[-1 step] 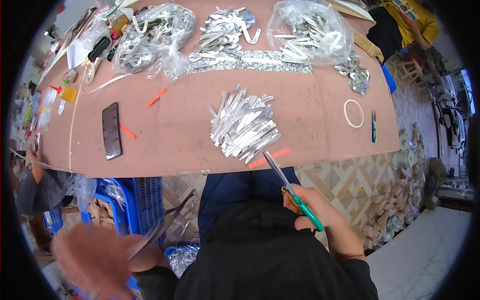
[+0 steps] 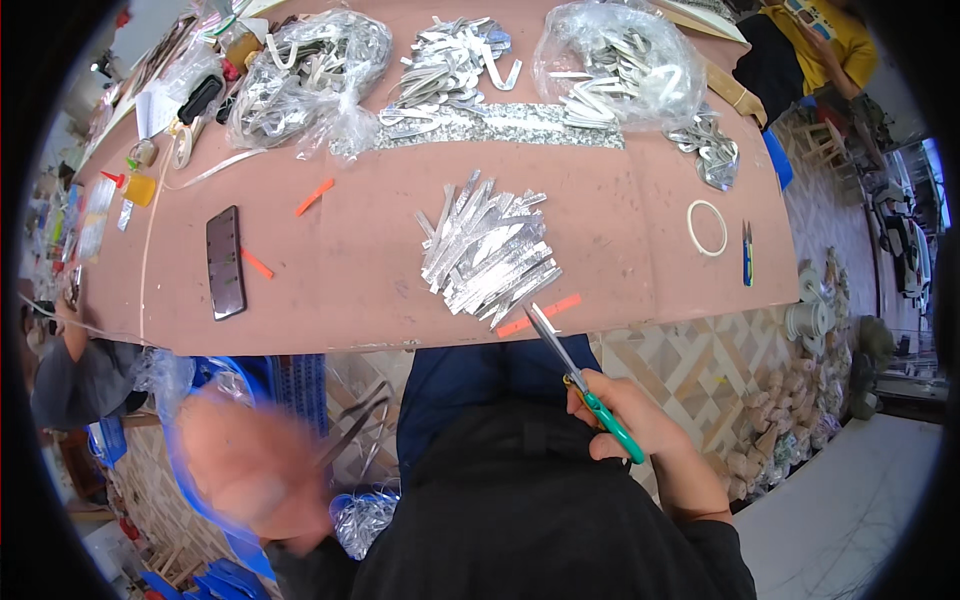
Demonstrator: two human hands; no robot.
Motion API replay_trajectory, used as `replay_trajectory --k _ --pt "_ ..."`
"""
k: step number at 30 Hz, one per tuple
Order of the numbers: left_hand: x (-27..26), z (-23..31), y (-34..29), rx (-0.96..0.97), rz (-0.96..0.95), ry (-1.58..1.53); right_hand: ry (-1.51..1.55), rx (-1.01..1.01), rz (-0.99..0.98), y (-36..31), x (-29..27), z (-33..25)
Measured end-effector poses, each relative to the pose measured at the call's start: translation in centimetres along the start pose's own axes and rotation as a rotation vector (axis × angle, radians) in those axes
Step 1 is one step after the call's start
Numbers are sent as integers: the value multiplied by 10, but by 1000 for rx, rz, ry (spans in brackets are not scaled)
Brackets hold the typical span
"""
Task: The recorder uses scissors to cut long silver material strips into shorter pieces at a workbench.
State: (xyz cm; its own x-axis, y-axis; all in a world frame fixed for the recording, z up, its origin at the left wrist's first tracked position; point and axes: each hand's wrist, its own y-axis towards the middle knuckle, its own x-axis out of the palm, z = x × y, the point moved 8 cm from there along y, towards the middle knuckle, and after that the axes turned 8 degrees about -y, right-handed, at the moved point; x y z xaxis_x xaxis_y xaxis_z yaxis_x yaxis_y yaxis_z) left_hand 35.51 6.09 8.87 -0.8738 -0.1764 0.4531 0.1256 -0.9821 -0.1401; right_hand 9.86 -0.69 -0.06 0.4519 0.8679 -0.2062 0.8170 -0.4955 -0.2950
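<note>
In my right hand [image 2: 625,415] is a pair of scissors [image 2: 604,418] with green handles, their blades pointing at the table's front edge. The tips lie over an orange strip [image 2: 515,326] just below a pile of short silver strips [image 2: 490,250]. Low on the left, my left hand [image 2: 250,465] is smeared by motion, so its fingers cannot be made out. Close beside it hang dark, blurred thin strips [image 2: 362,420]; whether the hand holds them is unclear. Below them a blue container holds shiny silver strips [image 2: 365,520].
A phone [image 2: 225,262] lies on the brown-covered table [image 2: 350,270]. Across the back are a plastic bag of silver pieces [image 2: 310,75], a loose heap [image 2: 450,65] and another bag [image 2: 625,70]. Right are a white ring [image 2: 707,228] and small snips [image 2: 747,255]. Other people are at both sides.
My left hand has moved right and slightly up, with the dark strips beside it shifting too. The right hand and scissors have stayed nearly still.
</note>
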Motion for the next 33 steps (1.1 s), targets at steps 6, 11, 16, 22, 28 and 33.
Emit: replay_trajectory --k 6,11,16,22,28,33 --pt "34 -124 51 -337 -164 -129 -200 124 26 -20 6 17" --pt "50 -135 59 -283 -207 -82 -208 152 72 -31 5 23" --pt "56 -138 57 -307 -246 -30 -192 168 92 -33 4 24" --pt "52 -146 52 -392 -260 -17 -10 179 138 -41 3 35" --pt "32 -133 49 -300 -404 705 288 244 219 -48 7 56" --pt "28 -147 44 -397 -425 638 248 320 297 -57 12 72"
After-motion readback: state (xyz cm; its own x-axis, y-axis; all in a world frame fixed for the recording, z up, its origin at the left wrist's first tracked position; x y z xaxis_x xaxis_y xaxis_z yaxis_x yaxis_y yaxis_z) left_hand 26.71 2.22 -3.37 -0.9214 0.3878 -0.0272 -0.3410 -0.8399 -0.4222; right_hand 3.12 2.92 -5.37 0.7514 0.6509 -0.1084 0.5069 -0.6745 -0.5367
